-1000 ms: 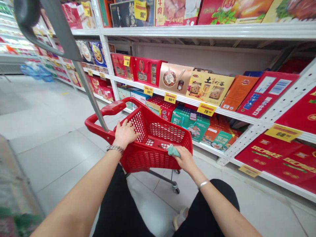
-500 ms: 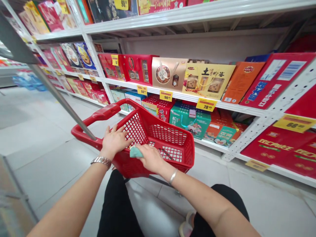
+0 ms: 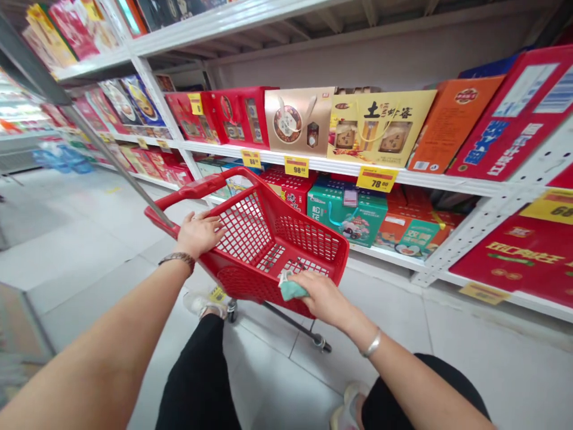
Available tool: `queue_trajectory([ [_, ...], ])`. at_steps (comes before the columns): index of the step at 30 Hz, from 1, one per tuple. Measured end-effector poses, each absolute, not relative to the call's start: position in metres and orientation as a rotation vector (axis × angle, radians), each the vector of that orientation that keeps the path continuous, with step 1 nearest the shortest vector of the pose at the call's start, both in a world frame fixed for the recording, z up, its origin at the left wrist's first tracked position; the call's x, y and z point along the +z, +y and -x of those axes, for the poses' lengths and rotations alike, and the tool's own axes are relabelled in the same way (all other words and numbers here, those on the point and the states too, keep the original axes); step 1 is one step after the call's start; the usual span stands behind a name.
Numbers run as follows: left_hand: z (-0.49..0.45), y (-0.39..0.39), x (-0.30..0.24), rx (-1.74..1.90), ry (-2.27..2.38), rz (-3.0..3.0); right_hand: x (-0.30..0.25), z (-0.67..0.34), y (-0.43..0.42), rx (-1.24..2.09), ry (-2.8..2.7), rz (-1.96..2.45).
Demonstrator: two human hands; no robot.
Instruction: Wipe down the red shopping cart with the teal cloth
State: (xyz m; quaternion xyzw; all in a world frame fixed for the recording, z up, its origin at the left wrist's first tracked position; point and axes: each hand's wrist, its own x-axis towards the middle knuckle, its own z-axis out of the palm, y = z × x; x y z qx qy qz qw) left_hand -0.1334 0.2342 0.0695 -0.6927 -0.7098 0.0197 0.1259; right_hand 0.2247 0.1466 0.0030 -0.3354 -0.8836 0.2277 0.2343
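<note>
A red plastic shopping cart (image 3: 277, 257) with lattice sides stands in front of me, at an angle to the shelves. My left hand (image 3: 199, 234) is closed over the cart's near rim, close to the handle (image 3: 201, 188); its fingertips curl to the inner side. Bunched in my right hand (image 3: 320, 295) is a green and whitish cloth (image 3: 293, 289). That hand touches the near side rim toward the front corner. Part of the cloth is hidden under my fingers. Through the lattice the basket shows only its bottom.
White shelves (image 3: 304, 164) run along the far side, stocked with gift boxes (image 3: 380, 128) and yellow price tags (image 3: 377, 178). A grey metal pole (image 3: 116, 164) slants down to the cart's handle. A cardboard-coloured edge (image 3: 22, 316) stands at left. My feet are on the tiled floor (image 3: 268, 364).
My right hand has moved along the near rim toward the cart's front, taking the cloth with it. My left hand stays on the rim near the handle. The view has shifted slightly.
</note>
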Motion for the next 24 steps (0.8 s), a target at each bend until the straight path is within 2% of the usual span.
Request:
queue_trajectory([
  [6,0.138,0.25,0.07,0.107,-1.992,2.096,0.013,-0.282,0.17,0.833,-2.494,0.802],
  [10,0.138,0.253,0.071,0.104,-1.987,2.108,0.006,-0.305,0.192,0.605,-2.491,0.987],
  [16,0.136,0.253,0.07,0.111,-2.009,2.085,-0.021,-0.327,0.243,0.222,-2.178,1.333],
  [24,0.131,0.246,0.07,0.038,-2.039,1.92,-0.041,-0.309,0.238,0.349,-2.134,1.208],
])
